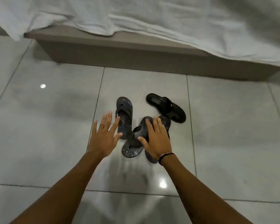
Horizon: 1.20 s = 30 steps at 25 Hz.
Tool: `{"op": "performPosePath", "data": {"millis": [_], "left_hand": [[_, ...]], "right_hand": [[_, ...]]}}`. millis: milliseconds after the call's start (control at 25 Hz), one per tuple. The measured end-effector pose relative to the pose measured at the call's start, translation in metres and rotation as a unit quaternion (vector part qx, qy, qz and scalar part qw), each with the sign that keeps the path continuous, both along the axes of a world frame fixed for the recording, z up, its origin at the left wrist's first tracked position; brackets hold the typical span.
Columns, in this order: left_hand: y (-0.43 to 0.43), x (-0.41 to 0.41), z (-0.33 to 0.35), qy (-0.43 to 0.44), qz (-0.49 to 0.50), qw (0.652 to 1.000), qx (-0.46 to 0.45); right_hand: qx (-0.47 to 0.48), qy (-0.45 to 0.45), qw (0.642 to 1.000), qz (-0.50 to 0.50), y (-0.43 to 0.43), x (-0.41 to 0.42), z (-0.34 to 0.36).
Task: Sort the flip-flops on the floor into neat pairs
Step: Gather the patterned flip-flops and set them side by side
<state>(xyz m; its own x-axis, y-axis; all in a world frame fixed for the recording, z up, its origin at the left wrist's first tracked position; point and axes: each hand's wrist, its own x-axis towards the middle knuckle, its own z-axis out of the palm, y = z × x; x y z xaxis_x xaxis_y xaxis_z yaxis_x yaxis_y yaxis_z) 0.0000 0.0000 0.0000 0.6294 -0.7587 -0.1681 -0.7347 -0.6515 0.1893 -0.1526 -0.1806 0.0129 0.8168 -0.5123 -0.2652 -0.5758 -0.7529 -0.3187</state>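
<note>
Barely begun: four flip-flops [149, 125] lie jumbled at twelve o'clock, left hand [103, 138] and right hand [155, 141] spread-fingered, grasping nothing.

bare forearms, black wristband [166, 156] on right

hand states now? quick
Left hand: open, fingers spread, holding nothing, beside the left flip-flop.
Right hand: open, over the middle flip-flop, nothing gripped.

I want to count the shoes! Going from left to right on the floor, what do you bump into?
Left hand → patterned flip-flop → flip-flop under the thumb → right hand → plain black flip-flop.
</note>
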Motion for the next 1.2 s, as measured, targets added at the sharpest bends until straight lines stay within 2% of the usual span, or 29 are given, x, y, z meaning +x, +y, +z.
{"op": "performPosePath", "data": {"millis": [160, 280, 360, 480, 600, 720, 840, 1000, 1200], "left_hand": [[-0.016, 0.056, -0.090, 0.019, -0.030, 0.999, 0.033], [-0.047, 0.090, -0.135, 0.000, -0.120, 0.992, 0.045], [-0.070, 0.114, -0.147, 0.008, -0.173, 0.982, 0.081], [-0.092, 0.138, -0.152, 0.037, -0.199, 0.970, 0.133], [-0.098, 0.143, -0.145, 0.028, -0.206, 0.969, 0.135], [-0.087, 0.141, -0.138, -0.026, -0.211, 0.972, 0.096], [-0.053, 0.146, -0.142, -0.060, -0.182, 0.979, 0.074], [-0.008, 0.140, -0.147, -0.060, -0.035, 0.993, 0.091], [-0.015, 0.125, -0.144, -0.034, 0.122, 0.990, 0.068]], "right_hand": [[0.059, 0.024, 0.997, 0.040, 0.000, 0.019, -0.102], [0.071, 0.026, 0.994, 0.073, -0.013, 0.031, -0.148], [0.086, 0.049, 0.990, 0.096, -0.025, 0.044, -0.160], [0.093, 0.075, 0.983, 0.138, -0.036, 0.064, -0.167], [0.098, 0.098, 0.975, 0.174, -0.045, 0.081, -0.164], [0.120, 0.105, 0.973, 0.167, -0.050, 0.085, -0.161], [0.126, 0.068, 0.982, 0.126, -0.054, 0.078, -0.166], [0.101, 0.032, 0.989, 0.102, -0.053, 0.079, -0.175], [0.084, 0.015, 0.991, 0.105, -0.050, 0.095, -0.174]]}}
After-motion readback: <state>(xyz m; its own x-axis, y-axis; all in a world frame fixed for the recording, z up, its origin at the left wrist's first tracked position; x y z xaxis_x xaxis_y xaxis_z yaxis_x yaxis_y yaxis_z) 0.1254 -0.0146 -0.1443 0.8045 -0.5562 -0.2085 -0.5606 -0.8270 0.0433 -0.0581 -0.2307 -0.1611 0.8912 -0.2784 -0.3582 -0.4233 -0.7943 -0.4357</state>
